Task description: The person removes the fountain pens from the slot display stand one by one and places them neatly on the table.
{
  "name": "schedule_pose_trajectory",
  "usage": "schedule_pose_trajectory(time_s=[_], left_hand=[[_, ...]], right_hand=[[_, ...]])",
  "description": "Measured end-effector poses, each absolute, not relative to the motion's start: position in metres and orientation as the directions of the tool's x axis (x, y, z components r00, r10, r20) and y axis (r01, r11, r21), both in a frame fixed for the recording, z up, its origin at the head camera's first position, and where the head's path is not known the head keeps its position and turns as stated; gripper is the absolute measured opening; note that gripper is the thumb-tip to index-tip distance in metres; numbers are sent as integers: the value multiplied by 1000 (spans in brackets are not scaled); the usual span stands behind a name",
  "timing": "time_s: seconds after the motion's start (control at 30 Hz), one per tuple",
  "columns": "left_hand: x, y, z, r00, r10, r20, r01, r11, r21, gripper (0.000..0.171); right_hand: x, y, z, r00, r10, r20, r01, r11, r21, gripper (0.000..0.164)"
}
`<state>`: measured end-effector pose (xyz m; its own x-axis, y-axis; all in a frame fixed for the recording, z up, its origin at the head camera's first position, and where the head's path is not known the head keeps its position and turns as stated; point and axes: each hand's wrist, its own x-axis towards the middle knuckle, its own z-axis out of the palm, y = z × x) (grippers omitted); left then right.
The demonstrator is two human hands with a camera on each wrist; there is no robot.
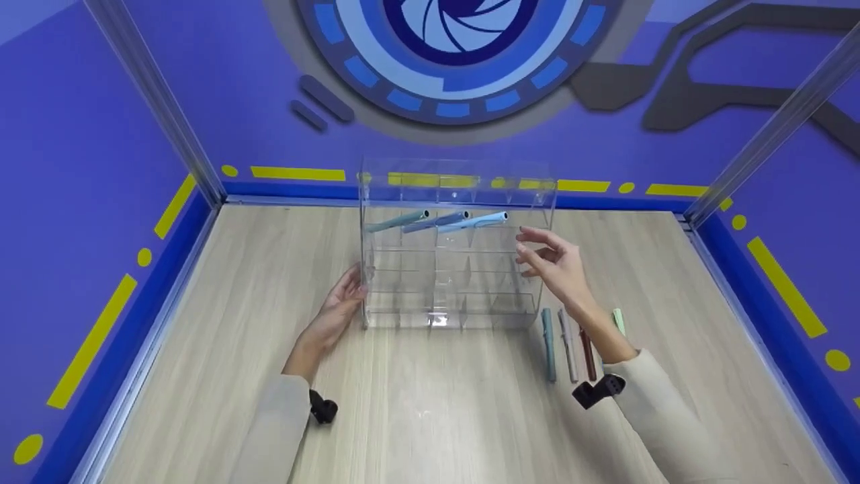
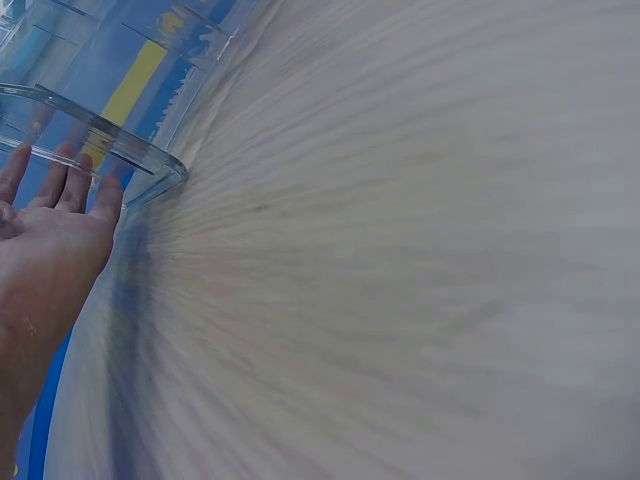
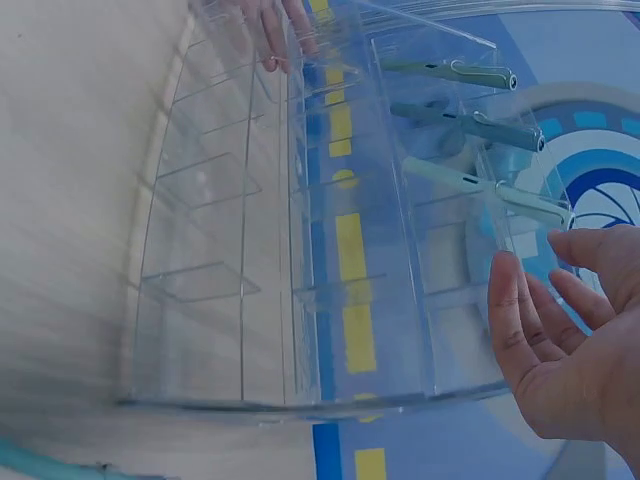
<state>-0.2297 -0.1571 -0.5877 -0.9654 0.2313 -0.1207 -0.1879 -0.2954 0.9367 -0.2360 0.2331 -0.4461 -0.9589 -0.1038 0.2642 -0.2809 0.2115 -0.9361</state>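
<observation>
A clear acrylic organizer (image 1: 457, 259) with several compartments stands upright on the table. Three capped pens lie slanted in its upper part: a green pen (image 1: 400, 220), a dark blue pen (image 1: 437, 222) and a light blue pen (image 1: 474, 222). My left hand (image 1: 336, 309) touches the organizer's left side, its fingers (image 2: 75, 185) extended against the clear wall. Beside the right side is my right hand (image 1: 554, 265), fingers loosely bent and holding nothing. In the right wrist view, its fingertips (image 3: 505, 268) are close to the light blue pen (image 3: 490, 190).
On the table (image 1: 430, 417), right of the organizer, lie a teal pen (image 1: 549, 346), a grey pen (image 1: 568, 346), a dark red pen (image 1: 588, 353) and a light green pen (image 1: 619, 321), partly behind the right forearm. Blue printed walls (image 1: 248, 101) surround the table.
</observation>
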Motion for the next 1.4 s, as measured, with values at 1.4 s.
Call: schedule_pose_trajectory(time_s=[1.4], left_hand=[[-229, -157, -591, -967, 230, -106, -172, -290, 942, 66]], right_hand=[[-270, 169, -456, -973, -95, 209, -202, -84, -976, 35]])
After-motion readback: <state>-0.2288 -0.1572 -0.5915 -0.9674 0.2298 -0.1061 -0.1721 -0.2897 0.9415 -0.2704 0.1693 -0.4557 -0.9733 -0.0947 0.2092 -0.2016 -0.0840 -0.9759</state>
